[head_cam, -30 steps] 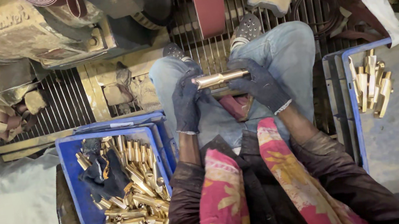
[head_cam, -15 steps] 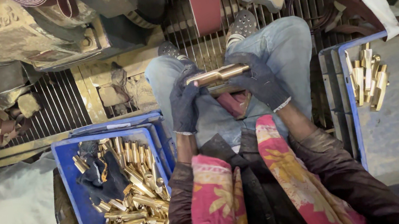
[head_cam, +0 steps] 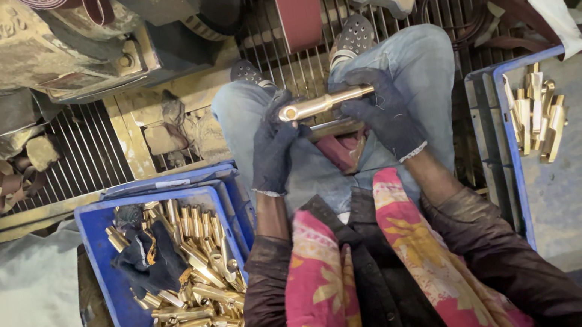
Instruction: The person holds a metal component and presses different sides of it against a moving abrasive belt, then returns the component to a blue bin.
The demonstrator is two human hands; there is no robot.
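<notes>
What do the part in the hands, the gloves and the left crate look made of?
The rod-shaped part, held by the left hand and right hand, looks like brass: yellow metal with a bright polished sheen. The gloves seem dark knitted fabric, matte with ribbed cuffs. The blue crate looks like moulded plastic, scuffed and dusty.
</notes>
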